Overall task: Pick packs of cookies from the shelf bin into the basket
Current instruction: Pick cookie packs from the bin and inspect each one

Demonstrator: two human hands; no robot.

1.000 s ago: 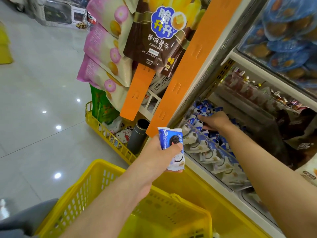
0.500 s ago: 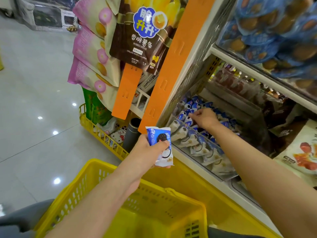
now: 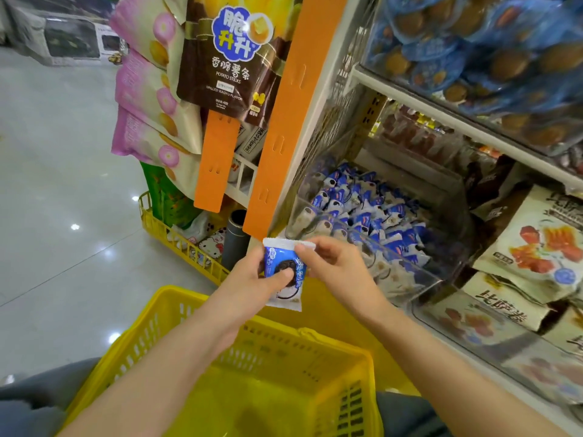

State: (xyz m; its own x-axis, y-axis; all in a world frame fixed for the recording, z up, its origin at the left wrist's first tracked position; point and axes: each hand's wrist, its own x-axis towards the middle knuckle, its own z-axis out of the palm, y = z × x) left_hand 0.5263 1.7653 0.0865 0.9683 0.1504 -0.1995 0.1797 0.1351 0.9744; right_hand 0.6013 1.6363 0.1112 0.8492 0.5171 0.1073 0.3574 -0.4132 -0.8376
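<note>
Right hand (image 3: 334, 269) now off bin (image 3: 362, 228), on pack (image 3: 284, 272).

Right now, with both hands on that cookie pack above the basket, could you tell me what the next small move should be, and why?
Probably lower the cookie pack and let it go into the yellow basket. The left hand grips it from the side, the right hand pinches its top edge, and it already hangs over the basket's far rim, clear of the shelf bin.

Yellow basket (image 3: 176, 313), blue-white cookie pack (image 3: 283, 272)
</note>
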